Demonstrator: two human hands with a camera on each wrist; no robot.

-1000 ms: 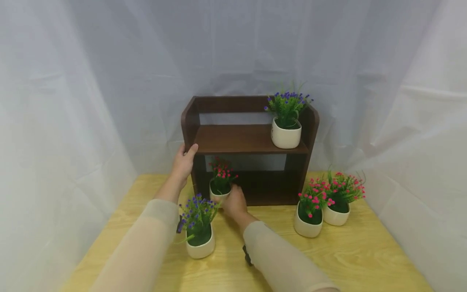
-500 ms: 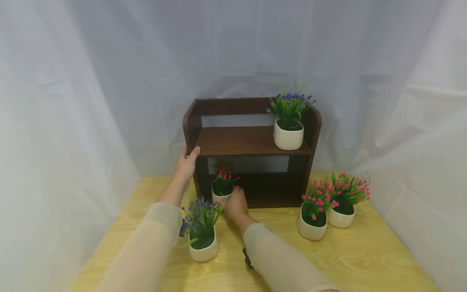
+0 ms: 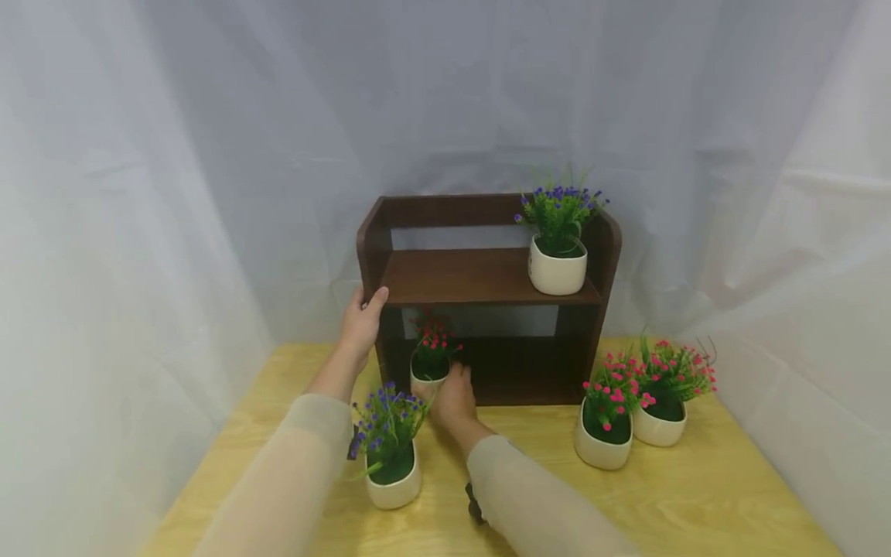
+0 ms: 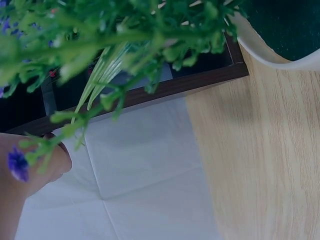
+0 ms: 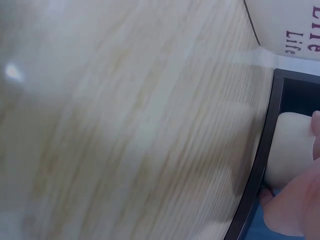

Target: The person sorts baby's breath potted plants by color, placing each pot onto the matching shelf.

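My left hand (image 3: 362, 325) grips the left side panel of a dark brown two-tier wooden shelf (image 3: 459, 277), its thumb at the front edge. In the left wrist view, flower stems partly cover that hand (image 4: 42, 165). Low down, my right hand (image 3: 455, 398) holds a white flowerpot (image 3: 426, 386) with red flowers, at the left end of the lower compartment. The right wrist view has the pot (image 5: 290, 145) inside the dark frame, with the fingers around it. A white flowerpot (image 3: 558, 274) with purple flowers stands at the upper tier's right end.
Another purple-flowered pot (image 3: 395, 492) stands on the wooden table (image 3: 529, 495) between my forearms. Two pink-flowered pots, a nearer one (image 3: 602, 450) and a farther one (image 3: 661, 427), stand close together at right. A whitish sheet (image 3: 445, 93) hangs behind the shelf.
The whole head view has shifted slightly, so everything appears a little lower and to the right. Both hands keep their places on the shelf and the red-flowered pot.
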